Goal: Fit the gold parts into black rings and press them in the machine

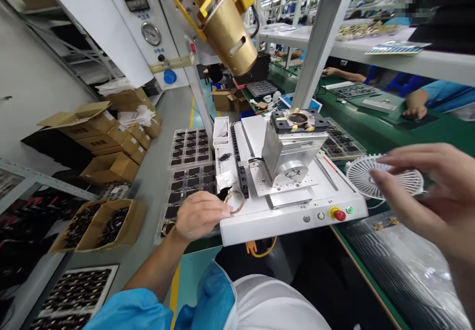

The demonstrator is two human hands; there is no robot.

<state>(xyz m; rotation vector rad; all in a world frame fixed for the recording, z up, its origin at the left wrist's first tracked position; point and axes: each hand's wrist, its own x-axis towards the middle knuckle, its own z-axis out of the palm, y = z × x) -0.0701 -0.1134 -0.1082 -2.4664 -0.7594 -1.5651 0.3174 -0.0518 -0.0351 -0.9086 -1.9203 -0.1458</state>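
Observation:
My left hand (200,215) pinches a thin gold-coloured ring (235,202) by its edge, over the front left corner of the white machine base (289,221). My right hand (426,186) is raised at the right, thumb and fingers apart, in front of a round white fan grille (384,175); nothing shows between the fingers. On the metal block (285,154) in the middle sits a black fixture (276,122) with another round gold-rimmed part (298,117) in it. Above hangs a brass-coloured cylindrical head (232,38).
Trays of dark parts (191,176) lie left of the machine. A red button (339,214) is on its front panel. A grey upright post (321,38) stands behind. Plastic trays (404,260) are stacked at the lower right. Another person's hand (415,105) rests at the green bench.

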